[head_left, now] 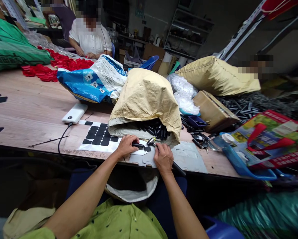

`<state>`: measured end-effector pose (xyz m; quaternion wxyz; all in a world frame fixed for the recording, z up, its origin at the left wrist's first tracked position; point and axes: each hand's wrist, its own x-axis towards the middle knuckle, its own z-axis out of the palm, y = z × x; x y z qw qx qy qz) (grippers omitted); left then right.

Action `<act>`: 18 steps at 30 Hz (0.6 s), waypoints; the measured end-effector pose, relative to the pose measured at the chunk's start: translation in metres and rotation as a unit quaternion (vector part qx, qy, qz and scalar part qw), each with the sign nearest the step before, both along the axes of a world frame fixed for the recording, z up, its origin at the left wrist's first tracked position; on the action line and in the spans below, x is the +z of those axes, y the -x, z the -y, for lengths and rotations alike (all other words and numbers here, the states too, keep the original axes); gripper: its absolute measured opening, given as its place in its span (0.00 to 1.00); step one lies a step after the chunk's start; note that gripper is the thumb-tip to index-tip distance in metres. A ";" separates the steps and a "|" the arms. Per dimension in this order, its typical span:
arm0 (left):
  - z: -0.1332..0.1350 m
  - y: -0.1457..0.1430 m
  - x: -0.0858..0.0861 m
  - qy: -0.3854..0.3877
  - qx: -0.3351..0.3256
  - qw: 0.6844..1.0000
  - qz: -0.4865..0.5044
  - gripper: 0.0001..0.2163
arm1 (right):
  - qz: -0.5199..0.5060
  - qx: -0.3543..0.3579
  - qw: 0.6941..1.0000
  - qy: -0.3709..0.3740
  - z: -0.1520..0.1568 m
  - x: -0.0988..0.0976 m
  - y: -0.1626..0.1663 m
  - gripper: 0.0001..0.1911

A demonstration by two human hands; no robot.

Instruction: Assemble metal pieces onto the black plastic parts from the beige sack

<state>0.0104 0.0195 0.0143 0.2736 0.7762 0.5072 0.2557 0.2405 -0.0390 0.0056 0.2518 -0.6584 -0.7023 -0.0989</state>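
Note:
My left hand [126,145] is closed on a small black part [138,145], pinning it at the table's front edge. My right hand [163,158] grips a small hammer [151,141] whose black handle runs back under the palm; its metal head hovers just right of the black part. Both hands work over a white sheet [99,135] carrying several black square pads. Right behind them, a tan paper sack [145,99] lies open, with many black parts [155,129] spilling from its mouth.
A white power bank [75,113] with a cable lies left. A blue-white bag [91,81], red parts [51,68], a cardboard box [213,111], another tan sack [217,76] and a colourful bag [265,139] crowd the table. A person [90,36] sits at the far side.

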 end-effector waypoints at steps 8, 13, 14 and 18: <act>0.000 0.000 0.000 0.003 -0.003 1.000 0.000 0.08 | -0.003 -0.003 1.000 0.001 0.001 0.000 0.000 0.12; 0.000 0.000 0.000 0.002 0.000 1.000 -0.001 0.08 | -0.003 -0.002 1.000 -0.002 0.000 -0.002 0.000 0.12; 0.000 0.000 0.000 0.002 -0.001 1.000 -0.001 0.08 | -0.002 -0.001 1.000 -0.003 0.000 -0.002 0.000 0.12; 0.000 0.000 -0.001 0.000 -0.005 1.000 0.003 0.09 | -0.005 -0.001 1.000 -0.005 0.001 -0.001 0.000 0.12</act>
